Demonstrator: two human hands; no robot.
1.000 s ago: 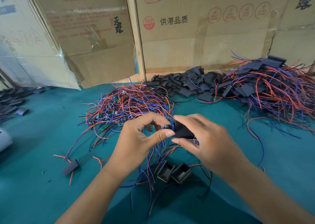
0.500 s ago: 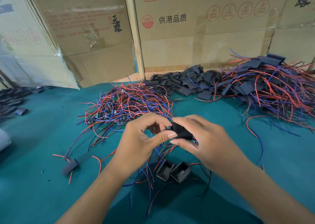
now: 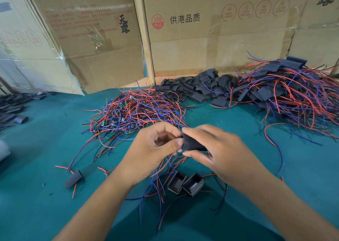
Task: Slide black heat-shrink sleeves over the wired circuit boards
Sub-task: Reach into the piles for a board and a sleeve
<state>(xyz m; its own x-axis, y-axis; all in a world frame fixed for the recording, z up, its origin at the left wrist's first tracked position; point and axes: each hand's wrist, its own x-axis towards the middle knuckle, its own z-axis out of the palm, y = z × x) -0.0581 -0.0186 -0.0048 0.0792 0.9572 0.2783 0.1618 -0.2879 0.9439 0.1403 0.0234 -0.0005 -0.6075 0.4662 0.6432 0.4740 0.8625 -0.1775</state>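
Observation:
My right hand [image 3: 218,149] pinches a black heat-shrink sleeve [image 3: 192,144] between thumb and fingers above the green table. My left hand [image 3: 154,149] curls at the sleeve's left opening, thumb and fingertips pinched at its edge; the circuit board is hidden inside or behind the fingers, and its red and blue wires hang down below. Behind my hands lies a heap of bare wired boards [image 3: 132,110]. Empty black sleeves [image 3: 200,88] are piled at the back, and sleeved boards with wires [image 3: 286,94] are heaped at the right.
Two open black sleeves [image 3: 185,184] lie just below my hands among loose wires. One sleeved piece [image 3: 74,179] lies alone at the left. More black sleeves [image 3: 12,108] sit at the far left edge. Cardboard boxes [image 3: 201,39] wall off the back of the table [image 3: 45,134].
The small board end seen between my fingertips earlier is now out of sight, and the sleeve sits closer against my left fingers. Both hands stayed in place.

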